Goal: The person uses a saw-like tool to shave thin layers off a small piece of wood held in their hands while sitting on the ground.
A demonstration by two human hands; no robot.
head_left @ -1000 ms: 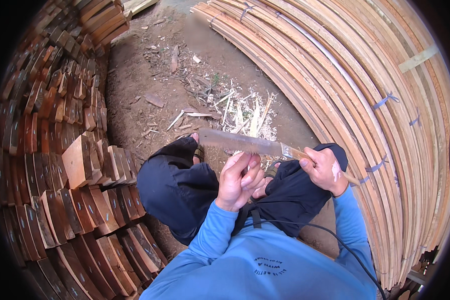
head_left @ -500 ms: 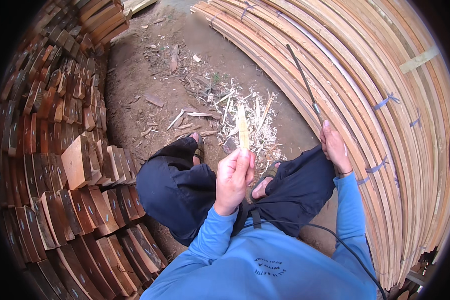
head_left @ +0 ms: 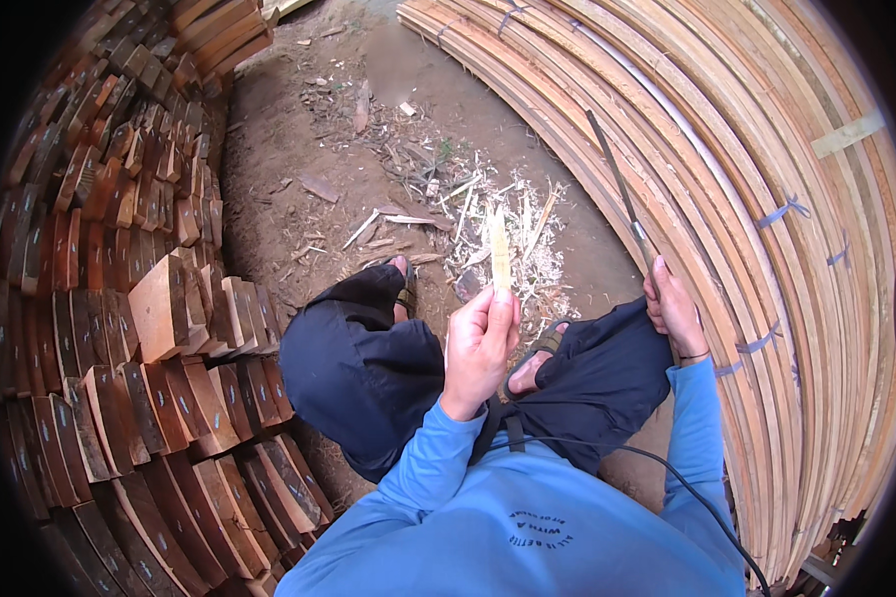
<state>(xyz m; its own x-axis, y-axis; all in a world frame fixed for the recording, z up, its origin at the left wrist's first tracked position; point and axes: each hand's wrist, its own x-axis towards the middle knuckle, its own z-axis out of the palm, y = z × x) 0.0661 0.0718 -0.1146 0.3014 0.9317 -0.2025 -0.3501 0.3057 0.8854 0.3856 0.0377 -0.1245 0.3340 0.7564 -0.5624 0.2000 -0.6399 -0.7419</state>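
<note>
My left hand (head_left: 480, 346) is closed, thumb over fingers, on the lower end of a pale wooden stick (head_left: 499, 249). The stick stands upright between my knees, its upper end whittled narrow. Off to the right, my right hand (head_left: 678, 316) wraps the handle of a long knife (head_left: 615, 171). Its thin dark blade, seen nearly edge-on, points up and left, and a metal collar shows where blade meets handle. The handle is mostly hidden by my fingers. Blade and stick are well apart.
Wood shavings (head_left: 533, 269) and scraps litter the dirt floor (head_left: 299, 229) ahead of my sandalled feet. Stacked timber (head_left: 159, 308) rises at left. Long wooden strips (head_left: 587, 75), tied with ribbon, lie close beside my right arm. A dark cable (head_left: 682, 488) crosses my blue shirt.
The whole view has shifted slightly, so the scene sits a little farther right and lower. Both hands keep their grips, the stick and knife still apart.
</note>
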